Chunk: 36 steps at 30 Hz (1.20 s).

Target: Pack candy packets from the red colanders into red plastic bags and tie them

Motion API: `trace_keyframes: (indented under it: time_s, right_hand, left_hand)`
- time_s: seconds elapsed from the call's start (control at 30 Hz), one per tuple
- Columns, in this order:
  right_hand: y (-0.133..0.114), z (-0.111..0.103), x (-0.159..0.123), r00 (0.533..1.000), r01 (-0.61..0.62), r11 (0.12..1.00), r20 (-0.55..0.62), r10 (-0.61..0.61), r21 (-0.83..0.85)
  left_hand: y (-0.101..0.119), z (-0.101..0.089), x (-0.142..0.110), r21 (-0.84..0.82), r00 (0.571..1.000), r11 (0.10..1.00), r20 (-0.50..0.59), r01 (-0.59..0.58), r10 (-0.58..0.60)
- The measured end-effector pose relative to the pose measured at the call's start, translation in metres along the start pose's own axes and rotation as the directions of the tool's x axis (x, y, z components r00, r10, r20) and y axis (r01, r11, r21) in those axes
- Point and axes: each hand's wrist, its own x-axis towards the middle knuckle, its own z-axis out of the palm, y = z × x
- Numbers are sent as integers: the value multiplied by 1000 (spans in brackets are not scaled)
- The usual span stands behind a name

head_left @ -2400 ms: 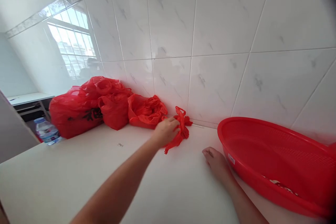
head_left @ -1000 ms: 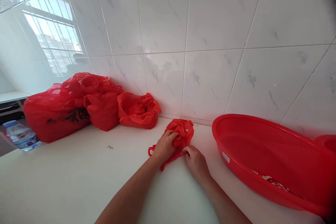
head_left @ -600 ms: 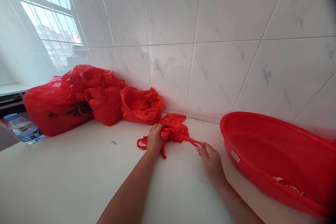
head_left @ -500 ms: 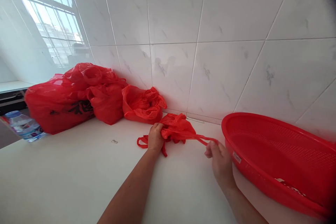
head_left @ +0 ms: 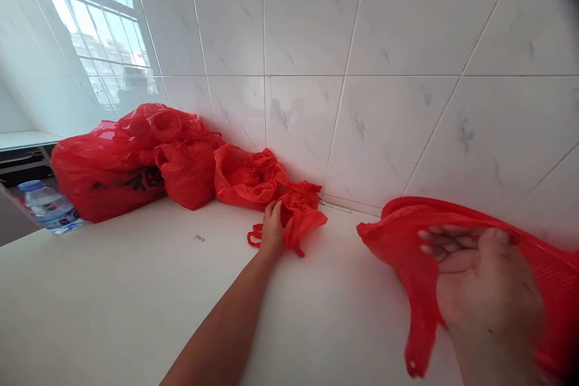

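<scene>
Tabletop (head_left: 136,301), loose bag (head_left: 398,247), stuffed bags (head_left: 108,175)

A person's bare left forearm (head_left: 226,313) angles toward one o'clock, the left hand (head_left: 274,230) reaching to twelve o'clock with fingers bent. At two o'clock, the right hand (head_left: 486,289) looms larger, thumb pointing to twelve, fingers loosely curled toward ten, above a bare right wrist (head_left: 486,350).

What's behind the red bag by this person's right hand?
Part of a red basket: its far rim and some holed wall show. The red bag and right hand hide most of its inside.
</scene>
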Motion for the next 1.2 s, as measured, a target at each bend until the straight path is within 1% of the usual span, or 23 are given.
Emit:
trace_keyframes:
  time_s: [0.07,0.13,0.2,0.23,0.3,0.37,0.4,0.43,0.47,0.53,0.57,0.6,0.63,0.7,0.77,0.83,0.87,0.93,0.97,1.03,1.07,1.13,1.2]
  right_hand:
    - [0,2,-3,998,-11,1000,63,11,-10]
    - [0,4,-7,995,-34,999,95,36,-30]
    - [-1,4,-10,991,-63,997,114,68,-51]
    - [-2,4,-11,988,-79,994,126,88,-75]
    - [-5,2,-14,976,-120,974,156,151,-192]
    - [-8,-1,-17,953,-128,904,202,226,-407]
    - [-9,-2,-18,937,-98,850,241,255,-518]
    - [-11,-3,-21,915,-46,792,292,278,-608]
    - [-11,-4,-23,887,16,744,353,299,-669]
    - [-11,-5,-28,813,116,702,474,339,-703]
    - [-10,-5,-30,785,137,705,511,352,-696]
    - [-8,-4,-31,772,141,713,527,354,-686]
    - [-5,-4,-32,775,141,719,527,348,-681]
    - [3,-5,-33,796,135,701,498,344,-700]
    - [13,-5,-34,770,151,638,494,403,-755]
    - [22,-5,-38,716,209,534,500,486,-819]
    - [26,-5,-41,702,252,477,498,509,-842]
    - [35,-4,-47,703,321,371,482,523,-871]
    - [40,-3,-50,705,336,348,479,523,-875]
    - [51,-3,-55,691,316,351,468,551,-881]
    - [57,-4,-55,683,287,365,456,570,-886]
    - [69,-7,-54,689,223,384,423,589,-896]
    - [77,-10,-50,720,170,376,375,584,-911]
  left_hand:
    - [4,2,0,5,995,995,-10,-95,95]
    - [10,-1,-3,37,967,972,-108,-230,233]
    - [20,-6,-10,98,896,919,-206,-381,393]
    - [27,-7,-16,123,858,884,-214,-450,466]
    - [43,-8,-32,110,803,812,-125,-573,583]
    - [63,-4,-52,-36,752,753,39,-657,658]
    - [73,-1,-62,-142,740,746,98,-651,665]
    - [82,4,-73,-247,751,757,139,-604,645]
    - [90,8,-82,-331,783,784,175,-525,597]
    - [101,17,-97,-454,859,847,278,-277,430]
    - [104,21,-101,-498,882,857,336,-130,330]
    - [105,25,-104,-541,895,841,386,24,223]
    - [104,28,-105,-579,898,798,423,165,121]
    - [98,30,-103,-637,891,684,452,354,-40]
    - [92,30,-98,-673,890,611,437,417,-127]
    - [89,27,-94,-689,894,589,424,423,-146]
    - [89,25,-93,-700,890,565,428,436,-156]
    - [93,22,-93,-724,862,478,474,497,-179]
    - [96,20,-94,-738,843,413,503,534,-190]
    - [103,17,-95,-767,815,277,539,579,-212]
    - [105,15,-94,-782,814,231,536,579,-226]
    - [107,12,-90,-807,821,192,505,558,-265]
    - [104,8,-81,-818,822,197,462,540,-334]
